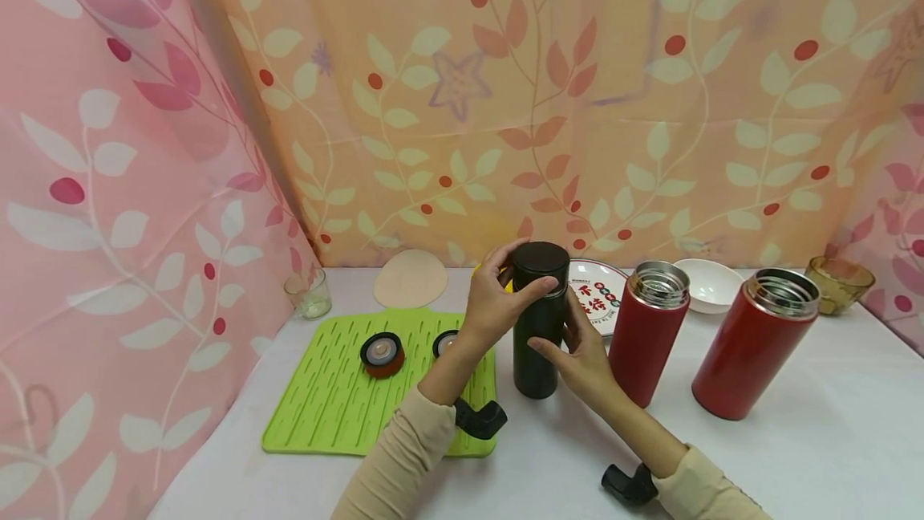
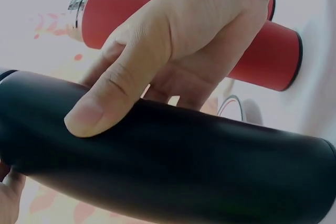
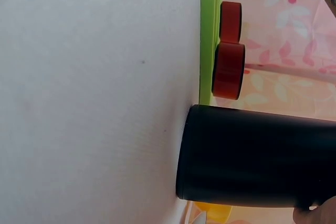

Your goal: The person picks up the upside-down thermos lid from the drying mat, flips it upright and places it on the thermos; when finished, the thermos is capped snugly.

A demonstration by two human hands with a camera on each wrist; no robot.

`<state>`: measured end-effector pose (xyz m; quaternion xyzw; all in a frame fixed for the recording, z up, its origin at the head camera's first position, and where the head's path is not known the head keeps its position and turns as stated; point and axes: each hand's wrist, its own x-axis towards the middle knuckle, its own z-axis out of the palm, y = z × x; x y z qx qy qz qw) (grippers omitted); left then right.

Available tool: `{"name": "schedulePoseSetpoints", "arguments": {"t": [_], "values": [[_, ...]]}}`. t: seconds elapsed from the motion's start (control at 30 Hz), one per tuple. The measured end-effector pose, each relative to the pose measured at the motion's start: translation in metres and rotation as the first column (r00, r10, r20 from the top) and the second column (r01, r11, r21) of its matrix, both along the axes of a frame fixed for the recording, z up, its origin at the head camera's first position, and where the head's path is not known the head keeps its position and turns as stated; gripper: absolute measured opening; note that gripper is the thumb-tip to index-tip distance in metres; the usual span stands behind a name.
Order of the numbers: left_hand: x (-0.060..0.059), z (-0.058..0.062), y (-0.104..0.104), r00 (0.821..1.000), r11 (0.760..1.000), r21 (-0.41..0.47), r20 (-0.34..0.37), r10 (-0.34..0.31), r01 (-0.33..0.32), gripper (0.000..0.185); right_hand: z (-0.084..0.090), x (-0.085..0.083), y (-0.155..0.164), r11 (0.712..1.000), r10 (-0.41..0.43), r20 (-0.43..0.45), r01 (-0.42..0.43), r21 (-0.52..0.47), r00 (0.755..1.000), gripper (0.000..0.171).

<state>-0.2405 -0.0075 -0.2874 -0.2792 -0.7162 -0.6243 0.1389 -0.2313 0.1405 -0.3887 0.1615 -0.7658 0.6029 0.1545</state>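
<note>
Two hands held the black bottle (image 1: 537,327), the left hand (image 1: 498,295) wrapped around its lid at 12 o'clock, the right hand (image 1: 585,351) curled around its body.

Matt black flask (image 1: 539,319); glossy red flasks (image 1: 754,342); ribbed green mat (image 1: 339,400).

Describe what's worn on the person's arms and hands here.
Both arms wear long beige sleeves, left and right, ending at the wrist. A black camera mount sits at each wrist, left and right. The left hand and right hand are bare, with no gloves or rings visible.
</note>
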Motion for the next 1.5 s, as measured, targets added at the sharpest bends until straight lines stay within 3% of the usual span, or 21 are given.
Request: {"name": "schedulePoseSetpoints", "arguments": {"t": [0.2, 0.33, 0.57, 0.63, 0.8, 0.87, 0.97, 1.03, 1.17, 1.27, 1.37, 1.5], "values": [[-0.023, -0.023, -0.004, 0.996, 0.993, 0.068, -0.014, -0.093, 0.094, 0.057, 0.001, 0.000, 0.000, 1.000, -0.002, -0.003, 0.002, 0.006, 1.000, 0.088], [-0.023, -0.025, -0.005, 0.989, 0.988, 0.067, -0.049, -0.139, 0.142, 0.051, 0.002, 0.000, -0.001, 1.000, -0.006, -0.002, 0.006, 0.009, 1.000, 0.089], [-0.020, -0.023, 0.003, 0.999, 1.000, 0.024, -0.051, 0.018, -0.017, 0.069, 0.000, 0.000, -0.001, 1.000, 0.000, 0.002, 0.000, -0.002, 1.000, 0.089], [-0.020, -0.023, 0.004, 0.999, 0.999, 0.025, -0.042, 0.026, -0.025, 0.066, -0.001, 0.000, -0.001, 1.000, 0.003, 0.005, -0.003, -0.005, 1.000, 0.089], [-0.022, -0.024, -0.003, 0.995, 0.994, 0.065, -0.032, -0.090, 0.092, 0.057, 0.000, -0.001, -0.001, 1.000, 0.000, -0.002, 0.000, -0.004, 1.000, 0.089], [-0.023, -0.025, -0.006, 0.985, 0.980, 0.101, -0.037, -0.166, 0.169, 0.053, 0.000, -0.001, -0.001, 1.000, 0.002, -0.010, -0.003, -0.006, 1.000, 0.089], [-0.024, -0.025, -0.009, 0.972, 0.962, 0.138, -0.043, -0.232, 0.236, 0.050, 0.000, -0.002, -0.001, 1.000, 0.007, -0.012, -0.008, -0.012, 1.000, 0.089], [-0.023, -0.025, -0.008, 0.975, 0.966, 0.130, -0.041, -0.220, 0.223, 0.051, 0.000, -0.001, -0.001, 1.000, 0.009, -0.010, -0.009, -0.011, 1.000, 0.089], [-0.022, -0.023, -0.002, 0.995, 0.993, 0.072, -0.037, -0.091, 0.093, 0.064, -0.001, -0.001, 0.000, 1.000, 0.007, -0.001, -0.007, -0.005, 1.000, 0.088], [-0.022, -0.022, 0.001, 0.999, 0.998, 0.049, -0.031, -0.032, 0.033, 0.063, -0.001, -0.001, -0.001, 1.000, 0.008, 0.000, -0.008, -0.004, 1.000, 0.088], [-0.022, -0.022, 0.000, 0.998, 0.997, 0.048, -0.024, -0.055, 0.056, 0.058, -0.001, -0.001, -0.001, 1.000, 0.001, -0.010, -0.001, -0.001, 1.000, 0.089], [-0.019, -0.020, -0.006, 0.989, 0.987, 0.066, -0.009, -0.150, 0.150, 0.055, -0.001, -0.002, -0.001, 1.000, -0.006, -0.013, 0.006, 0.006, 1.000, 0.089]]}}
